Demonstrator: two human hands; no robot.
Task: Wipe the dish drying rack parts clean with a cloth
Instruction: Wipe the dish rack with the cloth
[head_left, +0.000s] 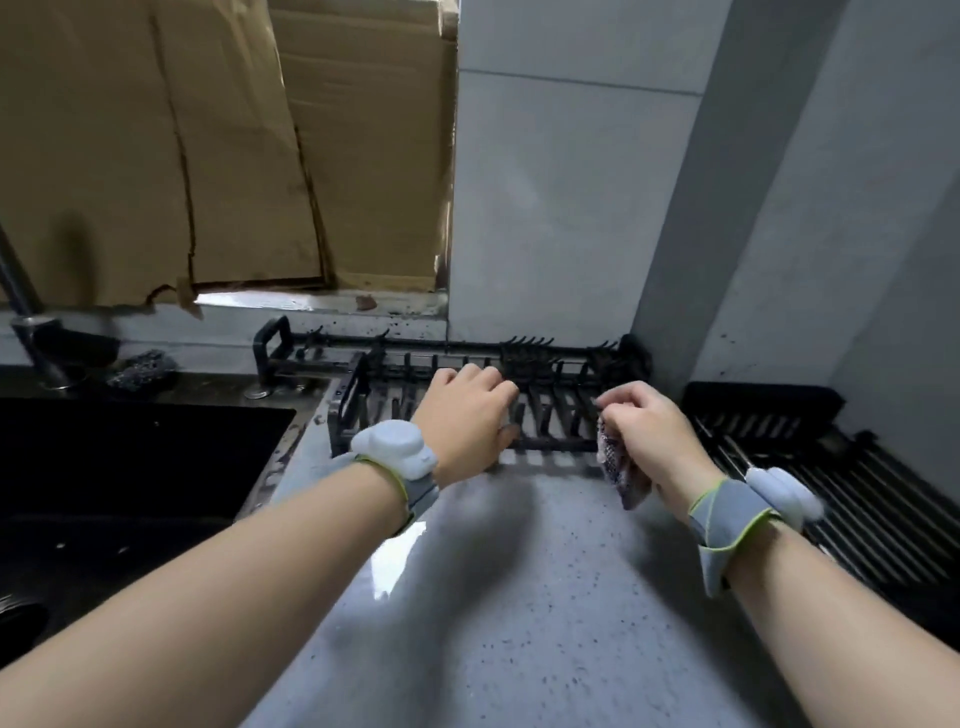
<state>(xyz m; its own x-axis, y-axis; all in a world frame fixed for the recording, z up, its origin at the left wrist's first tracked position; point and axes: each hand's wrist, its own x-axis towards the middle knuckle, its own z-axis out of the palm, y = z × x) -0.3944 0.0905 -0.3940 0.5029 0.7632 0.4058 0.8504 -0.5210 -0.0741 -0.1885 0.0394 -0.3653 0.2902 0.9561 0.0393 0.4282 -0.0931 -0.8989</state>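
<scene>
A black slatted plate-holder part of the dish rack lies on the grey counter against the back wall. My left hand rests on its left half, fingers curled over the slats and thumb at the front bar. My right hand hovers at its right end and grips a crumpled grey patterned cloth, which hangs below the palm. A longer black rack frame with a loop handle stands behind it along the wall. Another black slatted rack tray lies to the right.
A dark sink sits at the left with a metal faucet and a dark scrubber behind it. Cardboard covers the window above. A grey wall corner rises at the right. Speckled counter stretches toward me.
</scene>
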